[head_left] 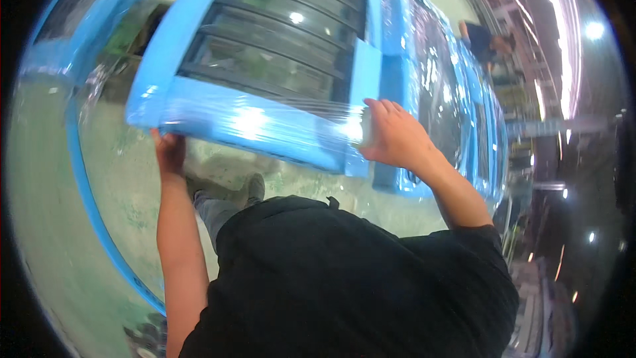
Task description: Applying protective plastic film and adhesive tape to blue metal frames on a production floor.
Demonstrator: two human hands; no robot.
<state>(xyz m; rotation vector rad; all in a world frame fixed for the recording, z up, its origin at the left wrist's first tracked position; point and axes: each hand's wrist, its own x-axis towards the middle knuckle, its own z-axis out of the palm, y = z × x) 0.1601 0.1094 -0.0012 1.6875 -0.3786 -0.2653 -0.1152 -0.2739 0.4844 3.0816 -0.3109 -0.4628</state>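
A big blue-framed panel (265,46) with dark glass slats lies flat in front of the person, its near edge already covered in clear plastic wrap (265,122) that shines under the lights. More blue-framed panels (450,99) run off to the right, also glossy with film, so those look wrapped already. A blue line (93,205) curves over the green floor (126,179) on the left. Far off on the right another person (480,38) bends over the row of panels.

The right hand (394,136) sits at the near right corner of the panel, fingers curled around what seems to be a roll of film (364,126), with a sheet of wrap stretched from it across the front edge. The left hand (169,152) is under the near left corner, fingers closed on the lower edge; how tight the grip is cannot be told, as the frame hides the fingertips.

Judging by the film, the front edge has at least one layer on it, while the slats further back look bare or only lightly covered, so most of the wrapping of this panel seems left to do.
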